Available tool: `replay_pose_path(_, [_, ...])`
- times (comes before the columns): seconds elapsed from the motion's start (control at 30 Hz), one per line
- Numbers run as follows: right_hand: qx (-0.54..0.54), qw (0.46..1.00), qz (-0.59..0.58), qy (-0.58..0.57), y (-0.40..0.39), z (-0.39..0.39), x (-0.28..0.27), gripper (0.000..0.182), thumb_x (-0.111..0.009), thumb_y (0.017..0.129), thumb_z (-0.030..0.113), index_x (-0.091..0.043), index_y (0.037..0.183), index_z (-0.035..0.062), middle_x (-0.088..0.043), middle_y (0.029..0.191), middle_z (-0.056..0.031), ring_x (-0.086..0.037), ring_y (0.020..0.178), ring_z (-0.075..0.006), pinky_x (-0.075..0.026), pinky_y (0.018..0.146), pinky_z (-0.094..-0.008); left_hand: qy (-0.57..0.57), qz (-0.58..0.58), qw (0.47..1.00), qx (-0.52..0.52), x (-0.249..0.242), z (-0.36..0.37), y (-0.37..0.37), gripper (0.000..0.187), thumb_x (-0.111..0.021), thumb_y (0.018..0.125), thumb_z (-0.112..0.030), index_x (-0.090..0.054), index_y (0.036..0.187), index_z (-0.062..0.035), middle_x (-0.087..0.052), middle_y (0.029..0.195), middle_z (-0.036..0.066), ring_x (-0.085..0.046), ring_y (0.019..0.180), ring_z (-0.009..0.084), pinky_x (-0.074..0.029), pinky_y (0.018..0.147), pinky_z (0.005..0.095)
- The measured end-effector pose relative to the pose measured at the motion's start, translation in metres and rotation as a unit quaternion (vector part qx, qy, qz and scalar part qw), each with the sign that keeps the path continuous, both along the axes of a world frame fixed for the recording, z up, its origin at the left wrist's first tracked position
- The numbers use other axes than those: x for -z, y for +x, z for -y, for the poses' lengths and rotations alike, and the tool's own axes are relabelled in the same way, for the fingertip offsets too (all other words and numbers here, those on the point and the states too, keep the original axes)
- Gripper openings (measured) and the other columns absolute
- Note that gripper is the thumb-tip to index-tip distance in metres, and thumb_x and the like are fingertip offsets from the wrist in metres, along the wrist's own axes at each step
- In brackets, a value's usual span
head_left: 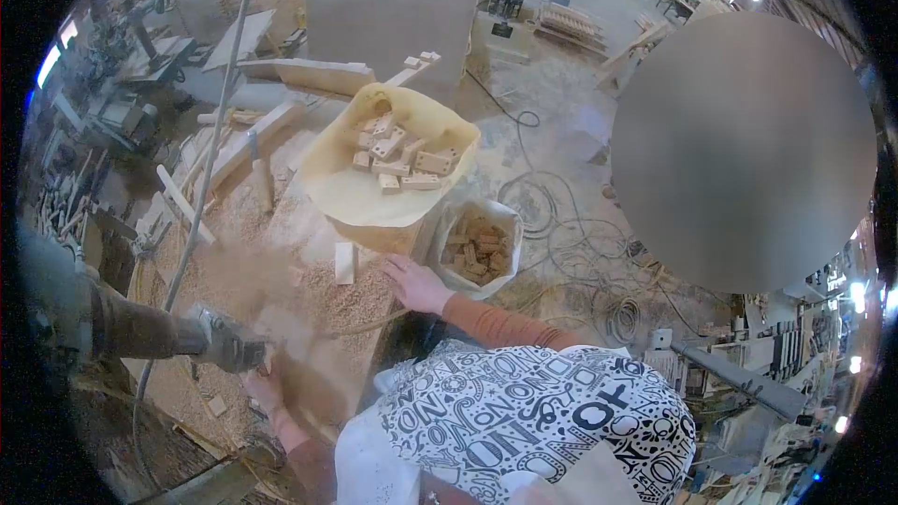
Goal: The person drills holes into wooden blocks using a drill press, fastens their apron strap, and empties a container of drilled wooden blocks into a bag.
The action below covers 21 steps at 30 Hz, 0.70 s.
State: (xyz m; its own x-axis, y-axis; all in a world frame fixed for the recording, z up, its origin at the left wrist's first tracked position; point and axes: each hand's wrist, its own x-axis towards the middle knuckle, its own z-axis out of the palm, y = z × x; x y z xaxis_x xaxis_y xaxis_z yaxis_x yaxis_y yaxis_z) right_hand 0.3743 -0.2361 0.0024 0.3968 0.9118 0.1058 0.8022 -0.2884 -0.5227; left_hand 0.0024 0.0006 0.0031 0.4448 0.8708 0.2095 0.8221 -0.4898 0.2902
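My left hand (267, 387) is right beside the metal head of a machine (229, 341), on the sawdust-covered bench. Its fingers look closed, but dust and the machine head hide what is in them. My right hand (418, 284) lies at the bench's edge with its fingers stretched out, holding nothing. Just left of it, a pale wooden block (345, 263) rests in the sawdust (351, 297). Beyond that, a large yellowish open container (346, 196) holds several wooden blocks with drilled holes (388, 143).
A white sack (513, 252) of brownish wood pieces stands by the bench. A hammer (259, 173) and wooden strips (185, 204) lie left of the container. A cable (210, 122) crosses the left side. Hoses (538, 210) coil over the floor. A grey blurred disc (744, 154) covers the right.
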Motion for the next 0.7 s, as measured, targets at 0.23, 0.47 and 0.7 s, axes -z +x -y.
replay_pose_path(0.23, [-0.022,0.999,0.044,0.023,0.002,-0.001,0.009,0.052,-0.062,0.086,0.02,-0.054,0.135,0.0056,-0.049,0.144,-0.0215,-0.051,0.13,-0.0384,-0.05,0.102,-0.0457,0.001,-0.059,0.994,-0.094,0.029,-0.003,-0.009,0.081,-0.046,0.086,-0.081,-0.076,0.089,-0.0063,-0.073,0.087,0.02,-0.072,0.089,0.0384,-0.057,0.074,0.0463])
replay_pose_path(0.47, [-0.036,0.999,-0.037,-0.012,0.005,-0.006,0.007,0.055,-0.067,0.086,0.015,-0.053,0.137,0.0036,-0.041,0.151,-0.023,-0.041,0.139,-0.0408,-0.037,0.115,-0.0445,0.0,0.037,0.999,-0.013,0.037,-0.014,-0.019,0.039,-0.081,0.073,-0.04,-0.071,0.097,-0.0103,-0.054,0.138,0.022,-0.043,0.135,0.0434,-0.031,0.114,0.0563])
replay_pose_path(0.7, [-0.053,0.998,-0.016,-0.016,0.007,-0.005,0.008,0.063,-0.067,0.086,0.015,-0.046,0.144,0.0065,-0.038,0.153,-0.0212,-0.039,0.14,-0.0397,-0.035,0.116,-0.0442,0.016,0.056,0.998,-0.022,0.008,-0.001,-0.008,0.037,-0.079,0.075,-0.042,-0.072,0.104,-0.0201,-0.05,0.145,0.011,-0.036,0.142,0.0367,-0.018,0.112,0.0653])
